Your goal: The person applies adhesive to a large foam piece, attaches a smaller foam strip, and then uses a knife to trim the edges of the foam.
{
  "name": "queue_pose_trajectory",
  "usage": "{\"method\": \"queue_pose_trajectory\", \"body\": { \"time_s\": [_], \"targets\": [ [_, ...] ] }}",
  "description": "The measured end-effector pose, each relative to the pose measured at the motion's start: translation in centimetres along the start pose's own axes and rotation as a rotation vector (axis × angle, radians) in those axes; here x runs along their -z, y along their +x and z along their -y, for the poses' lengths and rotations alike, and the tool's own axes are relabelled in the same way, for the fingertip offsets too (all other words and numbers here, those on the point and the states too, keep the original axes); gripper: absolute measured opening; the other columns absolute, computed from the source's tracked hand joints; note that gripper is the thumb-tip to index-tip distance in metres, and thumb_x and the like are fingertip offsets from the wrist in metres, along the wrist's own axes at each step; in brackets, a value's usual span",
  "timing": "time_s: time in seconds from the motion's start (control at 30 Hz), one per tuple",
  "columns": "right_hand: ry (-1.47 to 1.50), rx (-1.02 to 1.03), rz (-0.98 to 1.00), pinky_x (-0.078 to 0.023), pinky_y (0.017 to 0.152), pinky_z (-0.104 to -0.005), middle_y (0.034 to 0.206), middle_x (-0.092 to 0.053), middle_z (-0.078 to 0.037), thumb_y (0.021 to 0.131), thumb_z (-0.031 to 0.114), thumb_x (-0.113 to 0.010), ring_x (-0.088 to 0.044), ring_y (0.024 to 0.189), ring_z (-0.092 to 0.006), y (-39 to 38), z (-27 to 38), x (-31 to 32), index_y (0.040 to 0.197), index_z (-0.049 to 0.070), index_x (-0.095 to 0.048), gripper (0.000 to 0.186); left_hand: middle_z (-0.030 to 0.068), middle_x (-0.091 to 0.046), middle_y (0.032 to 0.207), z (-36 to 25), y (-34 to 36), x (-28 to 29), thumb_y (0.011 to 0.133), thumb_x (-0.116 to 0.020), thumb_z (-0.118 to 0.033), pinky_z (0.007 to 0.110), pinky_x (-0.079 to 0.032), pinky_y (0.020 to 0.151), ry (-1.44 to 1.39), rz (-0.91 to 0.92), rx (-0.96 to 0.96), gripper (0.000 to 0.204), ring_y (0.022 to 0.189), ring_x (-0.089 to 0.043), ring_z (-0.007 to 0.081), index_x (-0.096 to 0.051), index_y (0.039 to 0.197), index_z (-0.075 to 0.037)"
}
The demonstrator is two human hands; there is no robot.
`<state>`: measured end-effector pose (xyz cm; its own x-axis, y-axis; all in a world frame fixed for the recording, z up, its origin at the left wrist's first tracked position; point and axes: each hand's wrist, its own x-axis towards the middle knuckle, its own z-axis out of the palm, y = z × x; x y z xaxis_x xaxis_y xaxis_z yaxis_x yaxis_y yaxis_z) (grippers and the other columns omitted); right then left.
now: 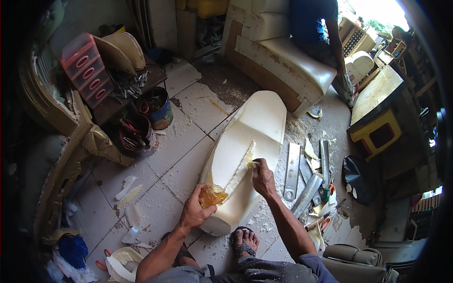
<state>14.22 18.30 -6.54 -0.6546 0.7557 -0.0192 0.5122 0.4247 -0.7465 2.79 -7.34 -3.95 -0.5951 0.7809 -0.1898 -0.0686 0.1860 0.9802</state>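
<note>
A long cream foam seat pad [264, 111] lies on the tiled floor before me, its raised end pointing away. Along its middle runs a wet-looking yellowish strip [241, 167], which looks like glue. My left hand [194, 210] is closed round a clear plastic bag [212, 194] of amber stuff, above the pad's near left side. Over the right side of the strip, my right hand [263, 179] pinches a small pale piece [253, 164]; its tip is at the strip, and I cannot tell whether it is foam or a spreader.
Metal strips [292, 172], red-handled scissors [324, 224] and foam scraps lie right of the pad. At left stand a red drawer unit [86, 75] and tool buckets [158, 111]. Another person [309, 23] is at a large cream sofa-like seat [283, 54] at the back.
</note>
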Motion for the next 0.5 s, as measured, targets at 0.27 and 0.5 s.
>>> {"method": "queue_pose_trajectory", "body": {
  "time_s": [0.27,0.5],
  "targets": [
    [-0.107,0.081,-0.218,-0.053,0.085,-0.0419,0.110,-0.055,-0.021,0.098,0.008,-0.062,-0.062,0.100,-0.0340,0.0,-1.5,1.0,0.115,0.002,-0.068,0.019,0.0218,-0.060,0.128,-1.9,0.0,0.2,0.076,-0.073,-0.011,0.043,-0.046,0.108,0.228,-0.049,-0.095,0.070,0.120,-0.060,0.0375,-0.047,0.140,-0.003],
    [-0.025,0.787,0.011,-0.048,0.060,-0.0315,0.082,-0.059,-0.006,0.089,0.007,-0.076,-0.058,0.070,-0.0174,-6.4,9.7,3.5,0.108,0.007,-0.075,0.019,0.0190,-0.053,0.133,-4.2,-0.7,1.2,0.070,-0.070,-0.003,0.045,-0.045,0.110,0.545,-0.190,-0.325,0.072,0.126,-0.054,0.0383,-0.050,0.139,-0.006]
  ]
}}
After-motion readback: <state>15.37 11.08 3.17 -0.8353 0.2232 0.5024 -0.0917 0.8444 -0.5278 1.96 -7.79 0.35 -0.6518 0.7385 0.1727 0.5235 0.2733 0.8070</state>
